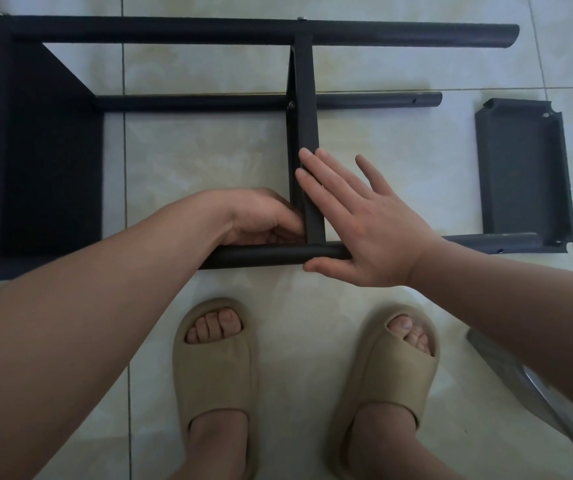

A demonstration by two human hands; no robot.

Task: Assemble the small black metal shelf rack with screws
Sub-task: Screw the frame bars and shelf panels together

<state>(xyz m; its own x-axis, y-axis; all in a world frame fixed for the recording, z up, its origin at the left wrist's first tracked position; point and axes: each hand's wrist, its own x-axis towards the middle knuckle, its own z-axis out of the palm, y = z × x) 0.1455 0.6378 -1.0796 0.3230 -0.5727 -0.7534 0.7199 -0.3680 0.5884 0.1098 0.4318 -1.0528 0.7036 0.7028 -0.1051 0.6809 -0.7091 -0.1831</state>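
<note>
On the tiled floor (209,161) the black rack (243,29) lies on its side, partly built. Left of its middle shelf (304,98), at the joint with the near pole (261,256), the left hand (261,216) has its fingers curled; what they hold is hidden, so grip undetermined. Right of the middle shelf, the right hand (364,226) is flat, straight fingers pressed against it, thumb on the near pole. Farther right lies a loose shelf panel (520,168).

Matt black metal rack (306,133), glossy pale floor tiles (209,161), smooth matt beige foam-like slippers (214,368).
</note>
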